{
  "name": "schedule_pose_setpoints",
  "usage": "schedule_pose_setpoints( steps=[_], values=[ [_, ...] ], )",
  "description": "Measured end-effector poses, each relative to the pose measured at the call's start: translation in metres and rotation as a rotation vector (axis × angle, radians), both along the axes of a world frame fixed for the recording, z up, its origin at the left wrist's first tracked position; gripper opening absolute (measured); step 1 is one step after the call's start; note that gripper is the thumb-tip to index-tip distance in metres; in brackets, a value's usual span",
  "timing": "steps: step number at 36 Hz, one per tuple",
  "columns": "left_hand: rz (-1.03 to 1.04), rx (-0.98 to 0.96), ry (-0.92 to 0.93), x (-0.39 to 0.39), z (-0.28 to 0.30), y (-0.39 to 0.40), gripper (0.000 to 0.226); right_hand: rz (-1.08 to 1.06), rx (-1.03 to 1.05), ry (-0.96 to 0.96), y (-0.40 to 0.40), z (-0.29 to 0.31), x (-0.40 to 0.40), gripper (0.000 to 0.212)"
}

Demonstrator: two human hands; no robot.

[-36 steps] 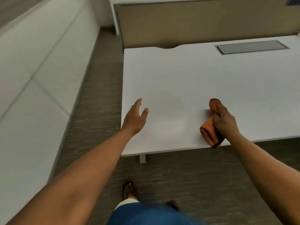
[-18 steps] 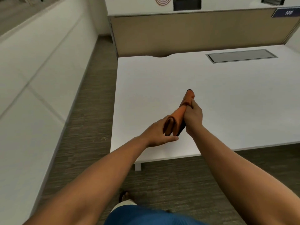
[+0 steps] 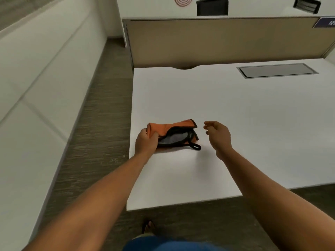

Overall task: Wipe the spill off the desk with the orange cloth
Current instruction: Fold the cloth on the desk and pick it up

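The orange cloth (image 3: 170,130), edged in black with a grey inner face and a black loop, lies folded on the white desk (image 3: 235,124) near its left edge. My left hand (image 3: 146,142) grips the cloth's left end, fingers curled over it. My right hand (image 3: 216,134) hovers just right of the cloth with loosely bent fingers, holding nothing and not touching it. No spill shows clearly on the desk surface.
A tan partition (image 3: 217,42) stands along the desk's far edge. A grey cable hatch (image 3: 277,70) is set into the desk at the back right. A white wall panel (image 3: 45,87) runs along the left, with carpeted floor (image 3: 101,133) between it and the desk.
The cloth passed from my right hand to my left and now lies on the desk. My right hand let go and moved to the right.
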State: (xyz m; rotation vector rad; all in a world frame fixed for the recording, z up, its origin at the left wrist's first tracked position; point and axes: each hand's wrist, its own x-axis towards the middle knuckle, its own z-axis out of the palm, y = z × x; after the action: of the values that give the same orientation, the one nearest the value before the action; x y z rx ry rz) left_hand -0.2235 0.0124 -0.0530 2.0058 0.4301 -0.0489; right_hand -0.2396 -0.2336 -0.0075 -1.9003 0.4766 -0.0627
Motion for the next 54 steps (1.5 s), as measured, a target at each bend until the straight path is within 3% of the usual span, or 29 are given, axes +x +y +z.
schedule_pose_setpoints(
  steps=[6,11,13,16,22,26,29,31,33,37,39,42,45,50,54],
  values=[
    [-0.175,0.215,-0.301,0.023,-0.002,0.024,0.055,0.176,-0.258,0.051,0.016,-0.013,0.021,0.037],
    [-0.77,0.522,-0.538,0.033,-0.001,0.056,0.069,0.539,-0.831,0.048,0.029,-0.02,0.03,0.055],
    [-0.954,0.657,-0.579,0.037,0.0,0.064,0.076,0.594,-0.969,0.054,0.032,-0.023,0.031,0.046],
    [-1.034,0.765,-0.631,0.043,0.002,0.072,0.062,0.507,-0.964,0.007,0.033,-0.021,0.035,0.027],
    [-0.883,0.568,-0.772,0.048,0.022,0.077,0.025,0.391,-0.933,-0.182,0.036,0.0,0.039,0.022],
    [-0.933,0.591,-0.807,0.05,0.033,0.088,0.016,0.384,-0.892,-0.304,0.051,0.01,0.027,0.025],
    [-1.063,0.671,-0.701,0.046,0.028,0.098,0.02,0.728,-0.983,-0.12,0.056,0.001,0.011,0.029],
    [-1.008,0.655,-0.591,0.043,0.02,0.101,0.03,0.85,-0.9,0.03,0.052,-0.002,0.007,0.023],
    [-0.801,0.592,-0.484,0.044,0.012,0.099,0.038,0.737,-0.766,0.047,0.047,0.002,0.01,0.022],
    [-0.397,0.425,-0.172,0.05,0.007,0.091,0.031,0.311,-0.691,0.025,0.037,0.01,0.023,0.028],
    [-0.376,0.377,-0.038,0.052,0.008,0.087,0.04,0.224,-0.617,0.156,0.033,0.007,0.025,0.027],
    [-0.424,0.218,0.174,0.057,0.012,0.081,0.057,0.175,-0.309,0.35,0.034,-0.001,0.023,0.028],
    [-0.453,0.125,0.271,0.058,0.014,0.075,0.053,0.115,-0.119,0.388,0.039,-0.007,0.018,0.032],
    [-0.376,0.034,0.306,0.058,0.018,0.069,0.054,0.117,-0.062,0.457,0.044,-0.007,0.021,0.037],
    [-0.336,-0.029,0.342,0.055,0.023,0.068,0.047,0.215,-0.151,0.481,0.046,-0.005,0.024,0.026]
  ],
)
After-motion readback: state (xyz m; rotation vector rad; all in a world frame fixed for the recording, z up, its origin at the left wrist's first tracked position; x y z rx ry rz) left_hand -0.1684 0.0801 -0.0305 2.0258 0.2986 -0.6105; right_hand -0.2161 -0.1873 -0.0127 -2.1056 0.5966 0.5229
